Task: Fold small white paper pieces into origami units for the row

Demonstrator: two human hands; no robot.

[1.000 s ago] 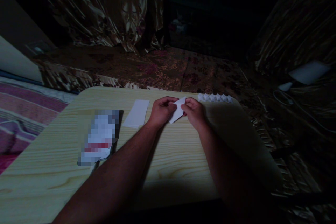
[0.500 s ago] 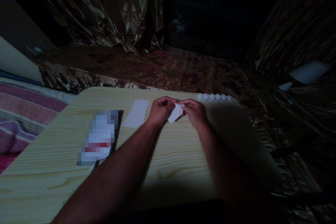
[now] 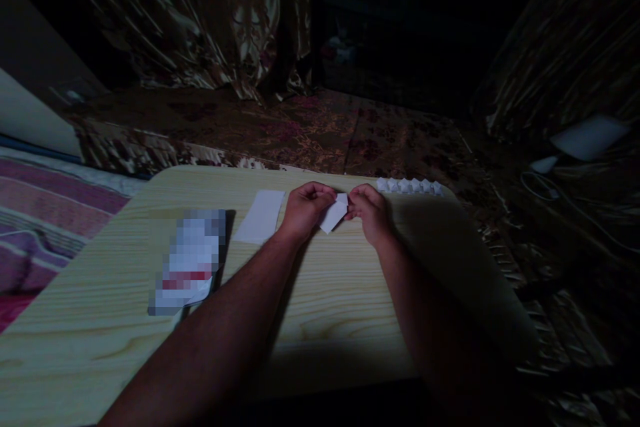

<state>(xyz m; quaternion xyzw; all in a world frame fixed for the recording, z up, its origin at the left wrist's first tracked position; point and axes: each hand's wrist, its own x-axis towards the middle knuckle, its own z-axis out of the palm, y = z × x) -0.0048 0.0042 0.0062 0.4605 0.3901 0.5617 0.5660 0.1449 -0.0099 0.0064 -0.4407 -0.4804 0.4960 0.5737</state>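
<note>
A small piece of folded white paper is held over the middle of the table, with one pointed end toward me. My left hand is closed on its left side, thumb on top. At the paper's right edge, the curled fingers of my right hand pinch close together; their exact contact is hard to make out in the dim light. Left of my hands lies a stack of white paper strips. Several small white folded paper stars stand in a row near the far right edge.
A blurred-out flat object, perhaps a phone or packet, lies on the wooden table beside my left forearm. Behind are a patterned cloth-covered ledge and curtains. A white lamp with a cord is at right.
My right hand has drawn slightly right, off the top of the folded paper to its right edge, uncovering more of it. My left hand keeps its hold, almost unmoved.
</note>
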